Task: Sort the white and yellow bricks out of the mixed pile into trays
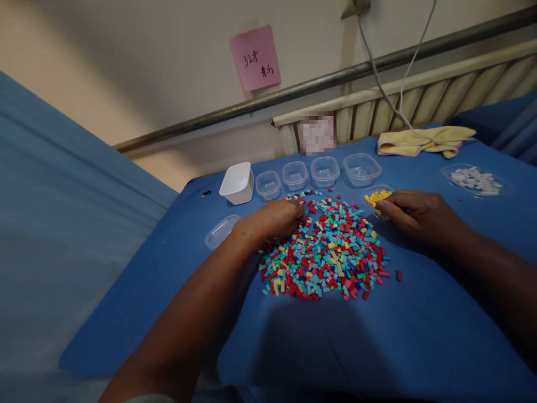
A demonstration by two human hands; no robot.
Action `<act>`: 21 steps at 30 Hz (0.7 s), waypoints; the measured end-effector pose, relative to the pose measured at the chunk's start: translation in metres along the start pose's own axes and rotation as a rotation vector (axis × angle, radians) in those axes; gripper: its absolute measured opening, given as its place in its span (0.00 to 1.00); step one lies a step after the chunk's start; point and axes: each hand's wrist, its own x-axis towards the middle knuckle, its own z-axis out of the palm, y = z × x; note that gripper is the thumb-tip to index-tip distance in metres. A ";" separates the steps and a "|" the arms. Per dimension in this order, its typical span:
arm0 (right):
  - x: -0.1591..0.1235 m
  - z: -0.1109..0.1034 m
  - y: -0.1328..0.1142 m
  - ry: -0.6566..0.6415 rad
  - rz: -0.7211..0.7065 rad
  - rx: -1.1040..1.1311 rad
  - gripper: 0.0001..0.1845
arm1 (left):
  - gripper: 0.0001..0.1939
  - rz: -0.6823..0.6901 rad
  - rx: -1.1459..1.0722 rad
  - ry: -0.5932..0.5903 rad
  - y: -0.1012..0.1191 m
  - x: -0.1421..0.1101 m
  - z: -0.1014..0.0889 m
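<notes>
A heap of small toy building bricks (323, 252) in red, light blue, cream, green and dark blue is spread over the blue cloth. My left hand (285, 216) reaches into its upper left part, fingers curled down among the bricks; their tips are hidden. At the right of the heap, a clear shallow container (385, 188) holds yellow bricks (376, 197). My right hand (415, 212) is closed at its edge, thumb and fingers pinched together beside the yellow bricks. Whatever is between those fingers is too small to make out.
Behind the heap stand a white tub (238, 184) and several clear tubs (295, 176). A clear lid (222, 232) lies left. White bricks (476, 180) fill a clear tray at right. A yellow cloth (423, 141) and a cable (380, 84) are near the radiator (436, 89).
</notes>
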 end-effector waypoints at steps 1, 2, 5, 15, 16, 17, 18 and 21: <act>0.000 0.000 -0.001 -0.004 -0.003 0.000 0.23 | 0.09 0.010 -0.032 0.029 0.000 -0.002 0.000; 0.001 0.000 -0.002 -0.002 -0.009 0.002 0.22 | 0.07 0.013 -0.103 0.066 0.001 -0.005 0.000; 0.001 0.002 -0.012 0.038 -0.051 0.048 0.17 | 0.05 -0.042 -0.577 0.213 0.013 -0.009 0.005; -0.005 0.019 -0.077 0.103 -0.374 0.225 0.15 | 0.16 -0.248 -1.537 0.452 0.115 0.008 0.039; -0.005 0.020 -0.079 0.103 -0.376 0.228 0.15 | 0.19 -0.268 -1.595 0.477 0.118 0.008 0.040; -0.004 0.021 -0.079 0.103 -0.374 0.232 0.14 | 0.21 -0.288 -1.645 0.498 0.119 0.008 0.042; -0.004 0.021 -0.079 0.102 -0.372 0.234 0.14 | 0.25 -0.305 -1.686 0.518 0.119 0.007 0.043; -0.004 0.024 -0.078 0.092 -0.367 0.241 0.12 | 0.31 -0.339 -1.729 0.574 0.118 0.006 0.049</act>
